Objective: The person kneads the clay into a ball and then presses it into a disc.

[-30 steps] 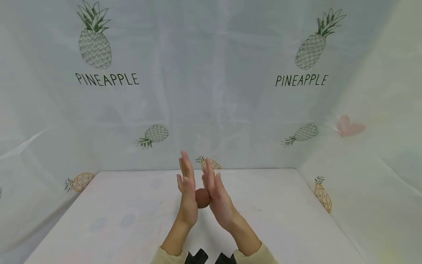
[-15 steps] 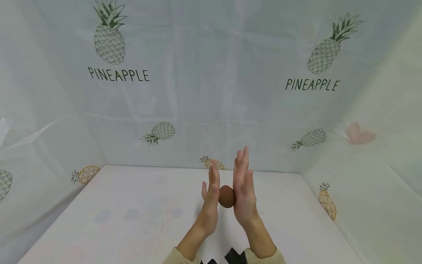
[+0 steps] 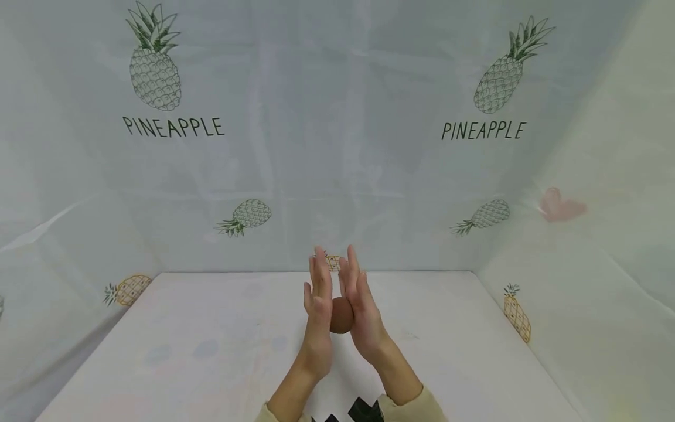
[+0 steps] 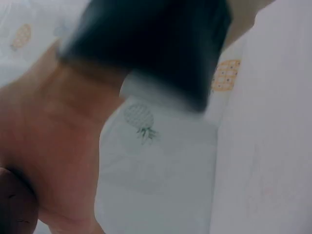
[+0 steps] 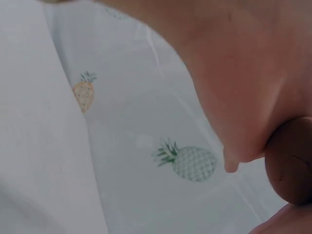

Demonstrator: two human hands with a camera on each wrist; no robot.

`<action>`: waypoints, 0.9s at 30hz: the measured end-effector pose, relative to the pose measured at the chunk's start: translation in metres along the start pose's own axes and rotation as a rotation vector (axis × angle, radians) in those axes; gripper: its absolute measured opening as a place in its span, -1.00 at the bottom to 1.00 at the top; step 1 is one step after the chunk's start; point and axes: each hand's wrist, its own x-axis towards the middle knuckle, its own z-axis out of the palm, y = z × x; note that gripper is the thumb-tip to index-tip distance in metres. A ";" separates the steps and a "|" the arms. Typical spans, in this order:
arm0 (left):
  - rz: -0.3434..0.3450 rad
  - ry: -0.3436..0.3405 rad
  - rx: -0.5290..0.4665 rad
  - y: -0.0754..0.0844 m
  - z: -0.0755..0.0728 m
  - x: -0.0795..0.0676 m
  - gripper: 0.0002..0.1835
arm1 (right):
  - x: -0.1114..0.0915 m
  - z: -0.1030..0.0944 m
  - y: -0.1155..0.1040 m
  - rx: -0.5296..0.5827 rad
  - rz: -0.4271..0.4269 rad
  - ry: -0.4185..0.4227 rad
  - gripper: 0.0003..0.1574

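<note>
A brown ball, seemingly clay, is pressed between my two upright palms, held above the table. My left hand lies flat against its left side, fingers straight and pointing forward and up. Against the right side rests my right hand, its fingers also straight. Small cracks mark the ball in the left wrist view, where it touches the palm. In the right wrist view the ball sits between both hands, partly cut off by the frame edge.
A white table spreads beneath the hands. Pale sheeting printed with pineapples encloses the back and both sides. Dark straps show at the wrists, next to beige sleeves.
The palms slide against each other around the ball: half a second ago the right hand reached farther forward, now both are nearly level. The head view swung and came back.
</note>
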 end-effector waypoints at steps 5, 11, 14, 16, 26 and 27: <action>-0.001 0.077 -0.031 -0.002 -0.017 0.007 -0.24 | -0.005 0.021 -0.007 -0.023 -0.034 -0.064 -0.20; -0.026 0.106 -0.025 -0.017 -0.018 0.009 -0.27 | -0.013 0.030 -0.022 -0.028 -0.157 -0.083 -0.25; -0.035 0.052 -0.030 -0.022 -0.007 0.007 -0.32 | -0.015 0.022 -0.028 -0.035 -0.188 -0.021 -0.26; -0.016 0.002 -0.028 -0.022 0.001 0.004 -0.32 | -0.015 0.013 -0.029 -0.044 -0.190 0.029 -0.26; 0.087 -0.087 0.025 -0.009 0.015 -0.005 -0.29 | 0.001 -0.015 -0.006 -0.039 -0.056 0.106 -0.23; 0.086 -0.069 0.028 -0.007 0.013 -0.004 -0.27 | 0.002 -0.014 -0.003 -0.041 -0.027 0.085 -0.23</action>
